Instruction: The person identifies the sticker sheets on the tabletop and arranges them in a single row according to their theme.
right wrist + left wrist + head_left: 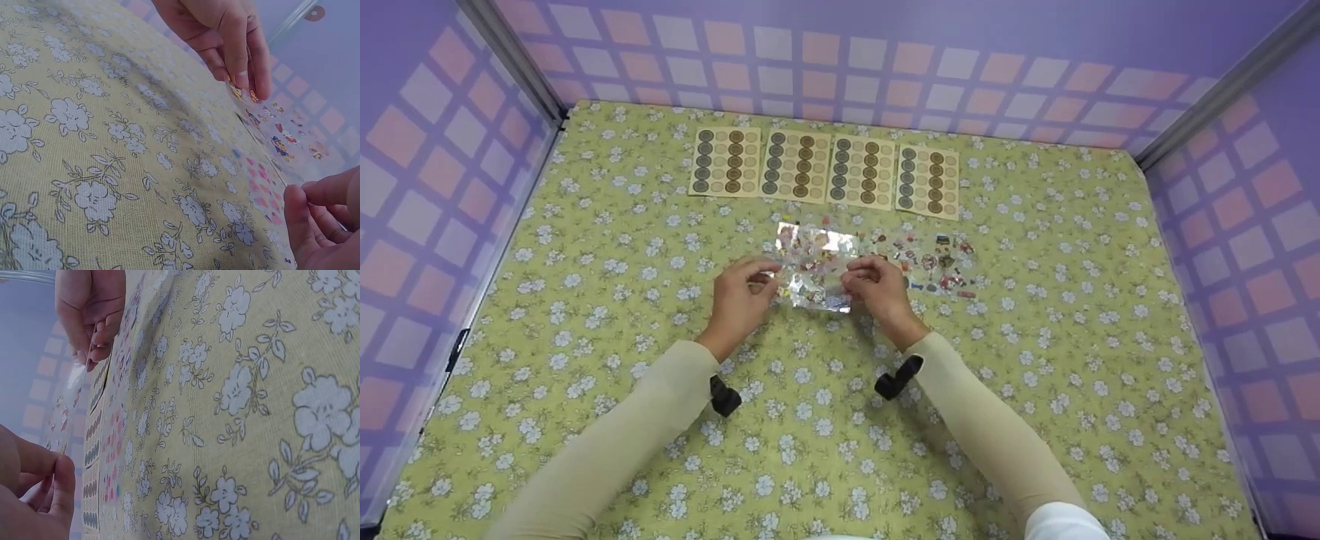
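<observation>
A clear sticker sheet printed with small colourful cartoon figures is stretched between my two hands, raised above the cloth. My left hand pinches its left edge between thumb and fingertips. At the opposite edge, my right hand pinches it the same way. The left wrist view shows the held sheet nearly edge-on, with the left thumb against it. In the right wrist view, dog-like figures show on the sheet. Another clear sheet of small stickers lies on the cloth to the right, partly behind my right hand.
Several cream sheets of round brown, grey and pale stickers lie in a row towards the back. A yellow-green flowered cloth covers the table. Purple checked panels stand along the back and both sides.
</observation>
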Motion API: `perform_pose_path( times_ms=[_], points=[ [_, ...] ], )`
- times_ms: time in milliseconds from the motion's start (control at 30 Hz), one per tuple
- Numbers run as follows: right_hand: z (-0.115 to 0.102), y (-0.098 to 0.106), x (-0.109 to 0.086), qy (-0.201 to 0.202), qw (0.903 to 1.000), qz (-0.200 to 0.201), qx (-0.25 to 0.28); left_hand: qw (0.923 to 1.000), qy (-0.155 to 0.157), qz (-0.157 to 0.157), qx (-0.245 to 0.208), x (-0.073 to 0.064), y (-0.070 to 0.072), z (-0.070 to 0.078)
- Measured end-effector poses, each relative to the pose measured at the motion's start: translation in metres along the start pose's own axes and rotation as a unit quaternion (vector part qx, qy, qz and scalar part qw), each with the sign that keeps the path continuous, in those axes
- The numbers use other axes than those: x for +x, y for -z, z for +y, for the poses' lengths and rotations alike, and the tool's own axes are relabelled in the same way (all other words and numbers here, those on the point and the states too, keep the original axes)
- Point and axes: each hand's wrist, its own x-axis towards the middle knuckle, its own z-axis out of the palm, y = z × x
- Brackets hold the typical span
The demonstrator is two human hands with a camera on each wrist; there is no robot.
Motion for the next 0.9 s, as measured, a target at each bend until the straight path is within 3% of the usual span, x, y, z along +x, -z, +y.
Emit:
perform_pose_path(
  times_ms=[133, 367, 633, 900],
  points=[
    [0.001, 0.008, -0.004, -0.002, 0.9997, -0.007, 0.023, 0.9997, 0.017, 0.018, 0.003, 0.008, 0.007, -0.004],
    [0.002, 0.028, -0.009, -0.012, 0.9998, -0.008, 0.014, 0.9941, 0.08, 0.073, -0.004, 0.034, 0.042, -0.029],
    [0.005, 0.044, -0.019, 0.0, 1.0, 0.0, 0.01, 0.9856, 0.149, 0.075, 0.026, 0.051, 0.076, -0.049],
    [0.004, 0.048, -0.023, 0.009, 0.9999, 0.013, -0.001, 0.9806, 0.17, 0.064, 0.075, 0.052, 0.084, -0.052]
  ],
)
